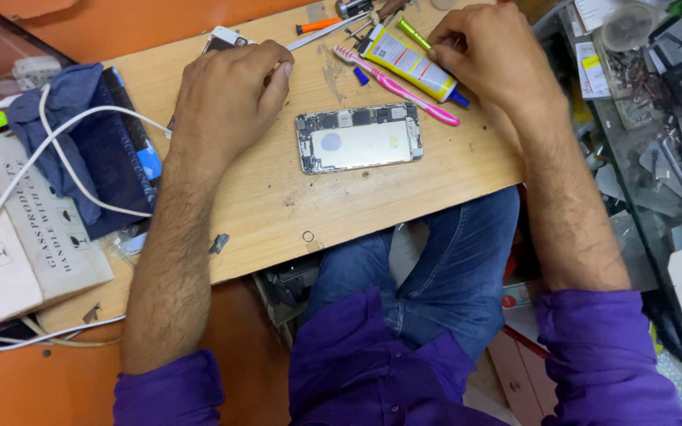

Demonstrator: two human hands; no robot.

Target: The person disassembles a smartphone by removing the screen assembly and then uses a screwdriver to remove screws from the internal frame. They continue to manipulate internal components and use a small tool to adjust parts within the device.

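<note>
A wooden board (pixel 278 197) fills mid-frame. At its centre lies the opened phone body (pixel 359 137), its insides bare and unassembled, untouched by either hand. The left hand (pixel 226 95), upper left, curls loosely over a detached screen (pixel 221 38). The right hand (pixel 491 55), upper right, pinches a yellow glue tube (pixel 414 65) beside a pink toothbrush (pixel 396 85).

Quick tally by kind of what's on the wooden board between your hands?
Opened phone body: 1
Pink toothbrush: 1
Yellow glue tube: 1
Orange-handled screwdriver: 1
Green-handled tool: 1
Total: 5
</note>
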